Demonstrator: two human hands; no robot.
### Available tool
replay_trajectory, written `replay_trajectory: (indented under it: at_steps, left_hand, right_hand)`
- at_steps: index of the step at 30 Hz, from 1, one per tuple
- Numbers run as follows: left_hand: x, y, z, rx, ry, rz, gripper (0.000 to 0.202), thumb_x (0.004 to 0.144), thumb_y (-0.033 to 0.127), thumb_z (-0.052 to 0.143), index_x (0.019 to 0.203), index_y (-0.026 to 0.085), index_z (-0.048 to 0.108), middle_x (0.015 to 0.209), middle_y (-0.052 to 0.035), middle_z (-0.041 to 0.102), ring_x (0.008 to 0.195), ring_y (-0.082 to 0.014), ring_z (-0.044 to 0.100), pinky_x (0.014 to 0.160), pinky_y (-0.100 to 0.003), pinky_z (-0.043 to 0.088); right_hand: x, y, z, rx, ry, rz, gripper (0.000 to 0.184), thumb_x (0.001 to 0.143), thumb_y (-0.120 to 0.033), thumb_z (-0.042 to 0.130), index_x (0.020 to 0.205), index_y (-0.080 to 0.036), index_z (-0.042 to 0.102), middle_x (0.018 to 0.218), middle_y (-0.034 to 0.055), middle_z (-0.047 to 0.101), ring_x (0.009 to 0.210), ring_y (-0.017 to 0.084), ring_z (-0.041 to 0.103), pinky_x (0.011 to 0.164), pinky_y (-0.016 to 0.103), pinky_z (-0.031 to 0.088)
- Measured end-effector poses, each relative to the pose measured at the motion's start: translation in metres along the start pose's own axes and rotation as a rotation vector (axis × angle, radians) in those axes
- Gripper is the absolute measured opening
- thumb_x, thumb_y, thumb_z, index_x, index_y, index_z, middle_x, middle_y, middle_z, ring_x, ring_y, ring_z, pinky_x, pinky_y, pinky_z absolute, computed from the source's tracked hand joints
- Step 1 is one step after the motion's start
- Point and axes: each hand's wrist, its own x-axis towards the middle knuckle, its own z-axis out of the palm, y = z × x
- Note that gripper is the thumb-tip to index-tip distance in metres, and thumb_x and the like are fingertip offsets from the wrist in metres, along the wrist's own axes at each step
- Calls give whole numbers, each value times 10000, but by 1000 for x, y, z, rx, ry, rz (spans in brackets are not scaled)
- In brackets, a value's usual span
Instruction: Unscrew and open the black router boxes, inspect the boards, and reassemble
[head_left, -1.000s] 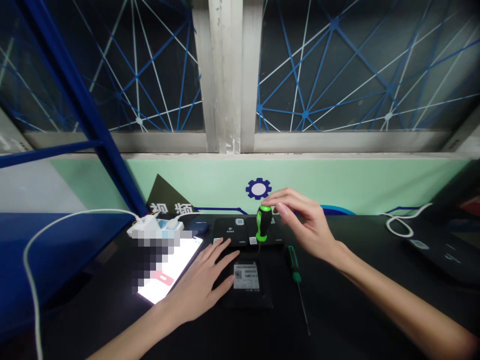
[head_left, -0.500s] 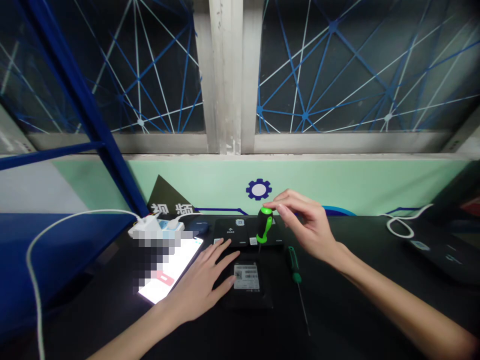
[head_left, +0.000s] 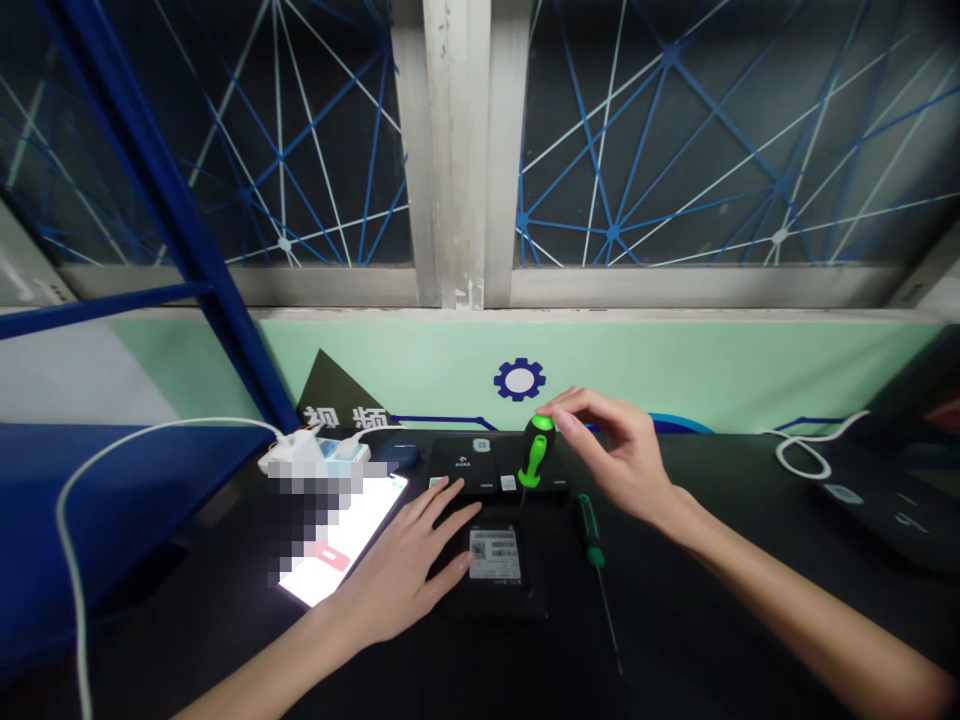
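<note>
A black electronic box (head_left: 499, 598) with a white printed label (head_left: 495, 555) lies on the dark table in front of me. My left hand (head_left: 412, 555) lies flat on its left side, fingers spread, holding nothing. A green-and-black screwdriver (head_left: 535, 455) stands nearly upright at the far edge of this box, leaning a little to the right, with its tip hard to make out. The fingertips of my right hand (head_left: 619, 445) pinch the top of its handle. Right of the box lies a second screwdriver (head_left: 592, 550), dark green with a long thin shaft.
Behind the box are two more black boxes, one at left (head_left: 461, 460) and one at right (head_left: 555, 475). A lit phone (head_left: 367, 530) and a white charger on a power strip (head_left: 300, 450) sit left. Another dark device (head_left: 900, 520) and a white cable (head_left: 802, 460) are far right.
The upright screwdriver's handle has turned a little, and its top leans slightly further right. My right fingers have moved with it; my left hand stays in place.
</note>
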Motion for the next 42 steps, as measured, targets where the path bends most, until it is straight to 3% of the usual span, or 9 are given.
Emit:
replay_trajectory:
  at_steps: [7,12,18,23,28,34,42]
  left_hand:
    - [0,1,-2,10,-25,-16,523,1063,497,397,1557,375,280,1658,13,188,1508,-326,189,1149,-558,351]
    - [1,1,-1,18,-47,-21,527,1065,501,388,1561,367,271,1664,16,162,1513,-316,171,1158,-549,341]
    - [1,1,-1,48,-22,-5,512,1064,494,393,1549,357,308,1654,9,202,1507,-320,195,1146,-550,362]
    - [2,2,0,118,-6,27,521,1066,483,392,1557,337,301,1647,-12,226,1502,-314,217,1194,-591,240]
    - [1,2,0,93,-2,24,520,1067,464,397,1559,326,300,1651,-19,215,1504,-314,213,1154,-534,363]
    - [0,1,0,66,14,23,518,1063,462,413,1554,331,311,1646,-15,232,1499,-320,226,1146,-540,374]
    - [1,1,0,55,-3,7,521,1061,474,413,1553,337,311,1653,-4,209,1502,-318,215,1150,-536,367]
  right_hand:
    - [1,0,0,-51,-3,-4,78,933,-273,644,938,-219,699,806,32,659,638,153,559,618,337,472]
    - [-1,-1,1,35,-22,61,59,936,-261,645,949,-204,652,940,64,706,677,147,602,601,312,497]
    - [-1,-1,3,100,-61,106,97,949,-278,634,991,-192,648,936,64,710,632,128,602,581,299,507]
    - [1,0,3,65,-85,91,111,960,-283,620,1002,-202,683,946,59,707,625,122,593,584,294,508]
    - [0,2,3,82,-83,99,119,959,-287,623,1010,-198,682,944,61,705,630,124,593,575,289,507]
    - [0,1,1,19,-96,52,167,985,-275,575,1047,-215,718,856,39,699,618,130,572,582,303,485]
    - [2,0,-3,-43,-131,-31,205,982,-222,569,1108,-243,730,947,63,698,754,175,622,593,316,466]
